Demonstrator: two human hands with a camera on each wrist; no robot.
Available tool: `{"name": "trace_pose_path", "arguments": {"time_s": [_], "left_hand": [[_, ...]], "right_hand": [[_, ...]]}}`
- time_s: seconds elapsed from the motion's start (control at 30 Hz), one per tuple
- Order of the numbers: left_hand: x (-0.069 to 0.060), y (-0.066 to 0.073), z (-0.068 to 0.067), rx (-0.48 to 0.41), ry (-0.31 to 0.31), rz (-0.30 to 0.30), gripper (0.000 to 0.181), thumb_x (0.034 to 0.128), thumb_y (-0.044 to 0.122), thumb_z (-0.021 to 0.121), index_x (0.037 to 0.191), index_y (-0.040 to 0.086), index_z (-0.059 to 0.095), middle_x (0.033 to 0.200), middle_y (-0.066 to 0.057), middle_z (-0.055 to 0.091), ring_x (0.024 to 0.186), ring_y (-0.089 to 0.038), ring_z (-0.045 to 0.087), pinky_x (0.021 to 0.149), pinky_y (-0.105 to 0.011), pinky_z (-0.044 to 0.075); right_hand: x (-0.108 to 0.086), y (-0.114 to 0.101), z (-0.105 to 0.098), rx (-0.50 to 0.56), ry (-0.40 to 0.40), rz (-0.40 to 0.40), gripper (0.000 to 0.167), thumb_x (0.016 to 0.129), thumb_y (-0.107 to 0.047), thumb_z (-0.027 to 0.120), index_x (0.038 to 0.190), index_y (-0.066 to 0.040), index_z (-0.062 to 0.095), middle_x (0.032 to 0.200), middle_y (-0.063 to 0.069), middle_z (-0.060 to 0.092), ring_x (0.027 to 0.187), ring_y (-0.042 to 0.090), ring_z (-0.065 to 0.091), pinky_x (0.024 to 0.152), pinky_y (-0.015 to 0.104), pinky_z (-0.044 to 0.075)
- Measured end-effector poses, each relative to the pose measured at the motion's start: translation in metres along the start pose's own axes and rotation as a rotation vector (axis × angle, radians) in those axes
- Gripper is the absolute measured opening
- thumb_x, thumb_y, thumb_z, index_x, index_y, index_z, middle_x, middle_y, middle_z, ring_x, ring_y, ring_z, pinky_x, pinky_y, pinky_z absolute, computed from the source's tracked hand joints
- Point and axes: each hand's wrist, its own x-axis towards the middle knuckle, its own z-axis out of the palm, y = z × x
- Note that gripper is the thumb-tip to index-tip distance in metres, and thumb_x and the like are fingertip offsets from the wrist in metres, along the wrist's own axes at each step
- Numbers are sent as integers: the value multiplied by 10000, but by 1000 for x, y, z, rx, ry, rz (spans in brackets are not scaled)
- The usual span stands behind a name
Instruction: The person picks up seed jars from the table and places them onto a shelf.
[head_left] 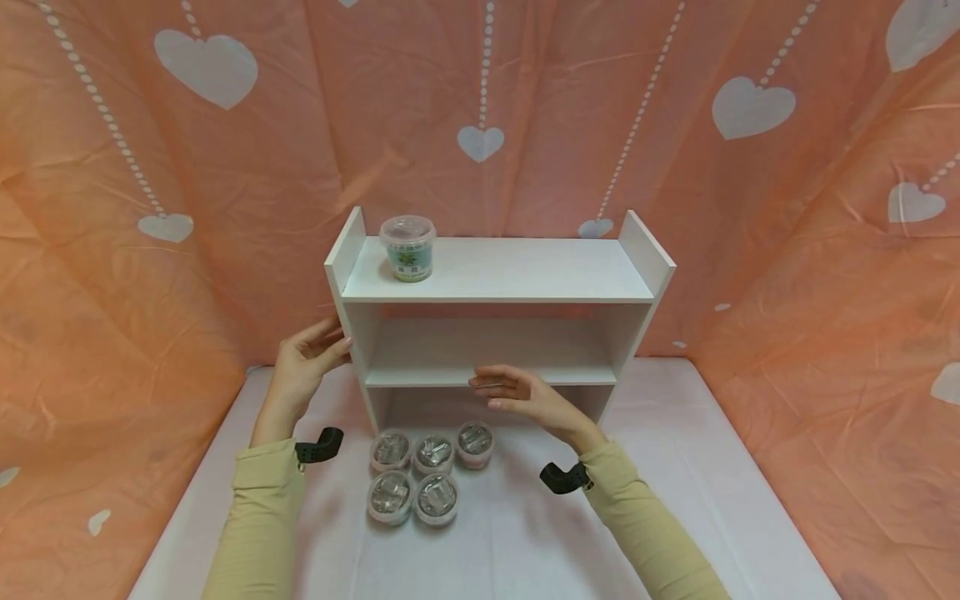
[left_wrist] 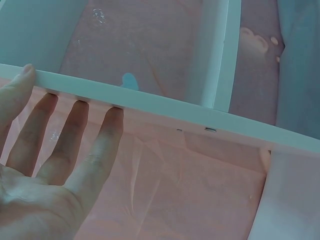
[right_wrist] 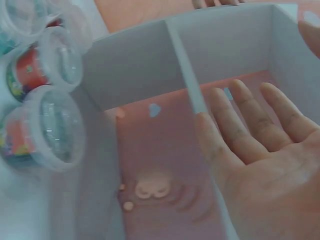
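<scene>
A white shelf unit (head_left: 498, 271) stands upright against the backdrop. My left hand (head_left: 307, 362) is at its left side panel; the fingertips touch the outer face and the thumb (left_wrist: 21, 92) rests on the panel's front edge. In front of the middle shelf (head_left: 487, 350), my right hand (head_left: 536, 404) hovers with loosely extended fingers and holds nothing. One clear lidded tub (head_left: 409, 260) with a green label sits at the left of the top shelf. Several small lidded tubs (head_left: 391, 492) are grouped on the table before the unit; colourful labels show in the right wrist view.
White cloth covers the table (head_left: 675, 517). Orange sheeting (head_left: 420, 100) with white hearts hangs behind and on both sides. The unit's raised right side panel (head_left: 648, 250) stands beside the top shelf.
</scene>
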Motion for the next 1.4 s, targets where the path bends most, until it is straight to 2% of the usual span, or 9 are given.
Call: {"name": "trace_pose_path", "arguments": {"time_s": [0.27,0.47,0.53,0.7,0.83,0.97,1.07,1.3,1.4], "left_hand": [[0,1,0,-3,4,-4,508,916,21,630,1380,-75,446,1219,-36,604,996,-105,631,807,-288,558],[0,0,1,13,6,-9,510,918,35,633,1382,-68,448,1213,-20,604,992,-108,631,810,-295,558],[0,0,1,12,4,-12,508,917,31,632,1381,-67,450,1211,-17,607,992,-112,633,811,-302,559],[1,0,2,29,-6,-16,508,916,29,634,1382,-61,452,1231,-68,601,984,-121,641,812,-322,559],[1,1,1,28,-6,-11,507,917,20,630,1382,-68,448,1263,-114,585,998,-117,636,814,-323,559],[0,1,0,36,3,-9,501,918,26,630,1378,-65,456,1259,-97,587,1001,-111,634,814,-322,558],[0,2,0,41,0,-13,503,919,36,632,1381,-58,457,1262,-96,584,1005,-110,632,819,-324,557],[0,0,-1,13,4,-9,509,911,18,636,1375,-80,449,1164,18,624,966,-108,646,805,-314,560],[0,0,-1,16,4,-15,514,913,25,637,1380,-75,445,1184,-2,618,976,-105,642,811,-316,558]], "right_hand": [[-4,20,11,20,-27,66,617,901,-94,676,1430,13,377,1396,174,462,1271,325,449,1026,417,422],[-8,37,20,40,-43,93,656,872,-46,697,1426,49,359,1392,190,458,1281,476,363,1040,461,398],[-10,42,23,61,-50,106,671,861,-5,695,1424,80,339,1395,214,445,1282,510,332,1060,497,360],[-15,56,29,70,-45,146,663,846,62,680,1416,89,343,1394,302,395,1280,481,363,1089,504,311],[-19,64,36,71,-53,131,690,842,5,713,1407,116,332,1372,362,373,1264,504,368,1073,554,305],[-22,72,42,102,-62,115,710,845,5,708,1404,152,295,1369,376,363,1259,541,340,1061,601,282],[-24,77,45,91,-55,117,696,847,22,697,1406,145,301,1364,365,379,1259,541,341,1071,582,284],[-27,84,51,7,-57,96,680,832,22,716,1399,111,352,1353,321,429,1248,515,384,1069,540,325],[-29,86,55,-13,-58,102,672,828,33,714,1397,104,363,1355,298,444,1251,499,392,1078,522,321]]}}
